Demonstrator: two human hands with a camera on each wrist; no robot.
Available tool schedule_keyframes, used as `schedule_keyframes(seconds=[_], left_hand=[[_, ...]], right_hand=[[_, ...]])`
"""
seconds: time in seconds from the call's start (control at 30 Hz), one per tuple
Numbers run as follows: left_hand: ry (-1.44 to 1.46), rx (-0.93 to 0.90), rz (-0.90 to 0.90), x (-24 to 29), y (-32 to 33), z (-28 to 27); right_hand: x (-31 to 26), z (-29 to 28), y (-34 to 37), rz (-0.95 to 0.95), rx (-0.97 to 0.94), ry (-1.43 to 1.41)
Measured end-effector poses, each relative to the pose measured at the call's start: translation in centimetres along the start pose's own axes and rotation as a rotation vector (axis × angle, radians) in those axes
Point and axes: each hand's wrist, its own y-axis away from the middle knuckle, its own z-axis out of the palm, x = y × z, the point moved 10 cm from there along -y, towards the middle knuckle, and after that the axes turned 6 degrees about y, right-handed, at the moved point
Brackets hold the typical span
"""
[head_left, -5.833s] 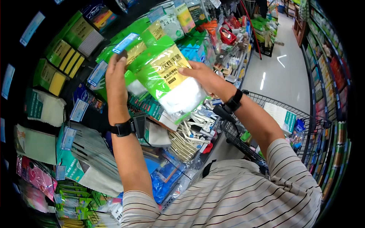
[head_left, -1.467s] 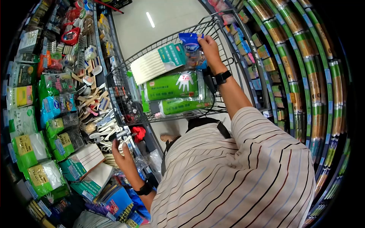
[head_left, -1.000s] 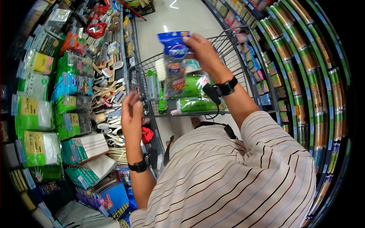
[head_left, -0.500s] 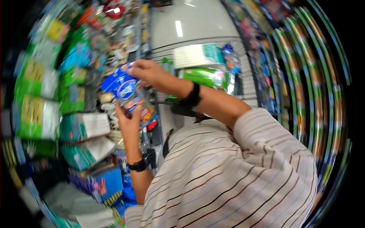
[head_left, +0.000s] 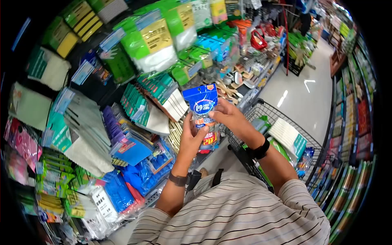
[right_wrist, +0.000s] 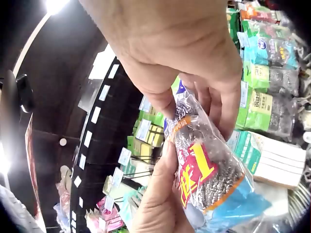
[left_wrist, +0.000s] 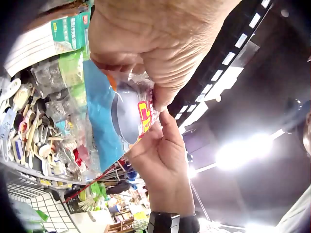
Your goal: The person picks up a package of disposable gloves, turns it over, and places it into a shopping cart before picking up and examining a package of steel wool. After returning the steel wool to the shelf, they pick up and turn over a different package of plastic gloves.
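Note:
Both hands hold a blue-topped clear bag of steel wool scourers [head_left: 202, 107] in front of the body. My left hand [head_left: 192, 139] grips its lower left side, the thumb across the front. My right hand [head_left: 232, 118] pinches the right side, with the thumb on the front below the logo. Grey metal curls and a red and yellow label show through the bag [right_wrist: 216, 174] in the right wrist view. From the left wrist view, the bag [left_wrist: 104, 116] spans the gap between the two hands, its blue end facing the camera.
A wire shopping cart [head_left: 255, 107] stands to the right, holding a ribbed white cloth pack [head_left: 286, 132] and other packs. Green glove packs [head_left: 153, 41] hang on the rack ahead. Brushes [head_left: 241, 77] fill the shelf beyond the hands. The aisle floor [head_left: 294, 81] runs ahead right.
Earlier the hands handled a green glove pack at the rack. Later my right hand lifted the scourer bag from the cart and brought it left, where my left hand took hold too.

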Motion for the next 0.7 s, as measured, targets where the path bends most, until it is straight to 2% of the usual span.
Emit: schedule_keyframes(seconds=[0.07, 0.2, 0.3, 0.43, 0.47, 0.57, 0.6, 0.7], left_hand=[[-0.044, 0.032, 0.073, 1.1, 0.3, -1.1], [-0.199, 0.243, 0.147, 3.3, 1.4, -3.7], [-0.262, 0.333, 0.193, 5.3, 1.9, -4.6], [-0.299, 0.319, 0.296, 5.0, 1.6, -6.0], [-0.288, 0.311, 0.289, 5.3, 1.7, -5.9], [-0.3, 0.307, 0.172, 5.5, 1.7, -6.7], [-0.176, 0.284, 0.174, 6.0, 1.7, -6.2], [-0.128, 0.233, 0.198, 6.3, 1.5, -6.9]], right_hand=[[-0.3, 1.3, -0.9, -0.016, -0.022, 0.008], [-0.7, 3.3, -2.8, -0.049, -0.045, 0.039], [-0.7, 4.6, -4.2, -0.086, -0.036, -0.043], [-1.3, 6.1, -5.0, -0.198, -0.032, 0.134], [-1.3, 6.3, -5.2, -0.201, -0.016, 0.195], [-1.5, 7.5, -5.3, -0.228, -0.015, 0.148], [-3.3, 8.7, -4.3, -0.161, -0.066, 0.206], [-4.2, 9.6, -4.0, -0.309, -0.023, 0.465]])
